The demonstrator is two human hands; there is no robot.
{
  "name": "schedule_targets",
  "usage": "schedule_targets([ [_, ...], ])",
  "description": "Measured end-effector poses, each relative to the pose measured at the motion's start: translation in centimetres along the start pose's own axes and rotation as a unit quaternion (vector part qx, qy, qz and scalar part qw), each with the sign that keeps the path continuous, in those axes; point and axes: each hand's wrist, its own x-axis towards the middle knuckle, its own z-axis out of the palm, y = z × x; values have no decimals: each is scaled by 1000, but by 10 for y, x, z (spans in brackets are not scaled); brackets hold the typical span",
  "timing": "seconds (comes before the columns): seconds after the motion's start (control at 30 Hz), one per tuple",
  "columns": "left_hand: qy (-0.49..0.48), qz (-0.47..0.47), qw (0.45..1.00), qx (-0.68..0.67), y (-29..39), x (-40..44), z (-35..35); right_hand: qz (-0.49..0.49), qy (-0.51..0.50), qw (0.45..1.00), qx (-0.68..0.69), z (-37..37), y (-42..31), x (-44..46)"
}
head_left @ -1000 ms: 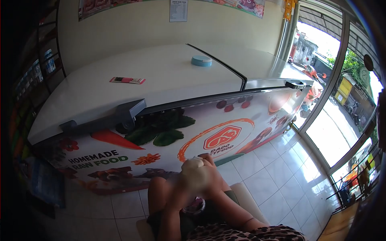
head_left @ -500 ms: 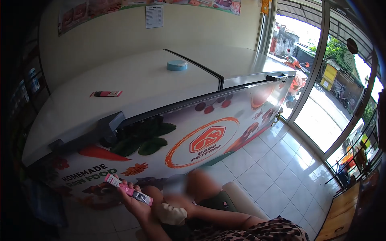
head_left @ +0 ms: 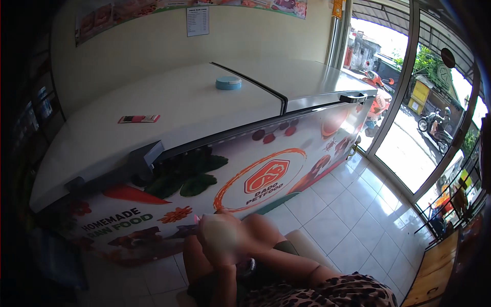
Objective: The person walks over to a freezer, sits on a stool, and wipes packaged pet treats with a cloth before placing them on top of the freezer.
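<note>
My left hand (head_left: 216,251) is raised in front of my lap, its fingers mostly hidden. A small pink tip of a slim sachet (head_left: 197,219) shows at its left edge. My right hand (head_left: 246,239) has come up against the left one and is smeared by blur. Between them lies a cream, cloth-like piece (head_left: 221,233), seemingly held by the right hand and covering most of the sachet. A similar pink and dark sachet (head_left: 138,118) lies flat on the white chest freezer's lid (head_left: 179,97). Farther back on the lid sits a round light-blue container (head_left: 228,83).
The freezer's printed front (head_left: 261,179) stands just beyond my knees. A grey handle (head_left: 146,157) juts from its near edge. Tiled floor (head_left: 353,220) runs right to a glass door (head_left: 409,123). A wooden cabinet (head_left: 432,271) is at lower right.
My left hand, which showed the pink sachet openly, has moved right and upward. My right hand and the cream piece have risen to meet it and now cover the sachet. A motorcycle appears outside.
</note>
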Motion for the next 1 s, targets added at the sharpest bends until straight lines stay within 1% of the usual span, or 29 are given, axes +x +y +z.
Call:
schedule_targets([
  [0.03,56,1,997,-57,-17,-4,-5,6,-69,973,218,10,-7,-18],
  [0.07,93,-98,985,-106,-3,6,-13,9,-83,970,230,15,-3,-33],
  [0.1,132,-191,960,-158,11,19,-19,-15,-97,970,224,13,7,-45],
  [0.13,147,-216,940,-221,25,28,-20,-42,-110,969,216,8,16,-48],
  [0.17,158,-211,939,-219,28,36,-21,-44,-121,967,221,0,27,-45],
  [0.23,159,-245,893,-344,30,42,-23,-36,-322,930,171,-18,44,-35],
  [0.27,177,-276,873,-361,25,39,-21,-59,-252,956,135,-24,31,-30],
  [0.3,177,-278,872,-362,19,28,-16,-57,-252,957,134,-25,23,-25],
  [0.33,65,-255,932,-249,12,15,-7,-76,-169,977,103,-26,17,-18],
  [0.37,-48,-223,965,-130,12,6,2,-96,-85,989,71,-26,10,-11],
  [0.4,-48,-223,965,-131,13,1,10,-102,-28,994,21,-24,3,-6],
  [0.43,-82,-117,987,-73,16,-3,18,-103,-29,994,21,-25,4,0],
  [0.47,-114,-9,993,-12,18,-4,20,-70,62,992,82,-26,5,10],
  [0.5,-112,-10,994,-11,20,-3,17,-50,105,987,112,-31,3,15],
  [0.53,-177,-74,980,-43,24,0,11,-33,150,978,143,-37,-5,22],
  [0.57,-179,-144,970,-77,28,-2,8,-96,65,990,-76,-54,-34,29],
  [0.6,-174,-214,955,-111,31,-3,4,-123,17,975,-186,-54,-40,31],
  [0.63,-171,-213,956,-111,25,-4,7,-159,-25,944,-289,-55,-45,32],
  [0.67,-48,-177,977,-108,14,-2,10,-123,-96,930,-334,-37,-34,25],
  [0.7,76,-137,982,-103,6,-1,12,-87,-166,907,-376,-22,-21,18],
  [0.73,79,-135,982,-102,7,2,11,-91,-167,907,-375,-11,-6,7],
  [0.77,11,-136,984,-113,10,3,9,-75,-54,979,-182,-2,10,-8],
  [0.8,-58,-140,981,-123,14,3,5,-51,61,997,22,3,18,-17],
  [0.83,-127,-144,973,-132,16,3,2,-48,59,997,23,-3,13,-11],
  [0.87,-191,-138,972,-23,18,5,-2,-24,86,996,-23,-16,5,0],
  [0.9,-192,-141,971,-21,27,3,-2,-13,99,994,-47,-24,13,1],
  [0.93,-162,-214,957,-109,43,2,1,-1,112,991,-69,-32,22,1],
  [0.97,-130,-282,930,-196,52,2,4,66,150,986,25,-33,42,3],
  [1.0,-90,-248,952,-156,43,-1,7,76,132,988,27,-39,57,-1],
])
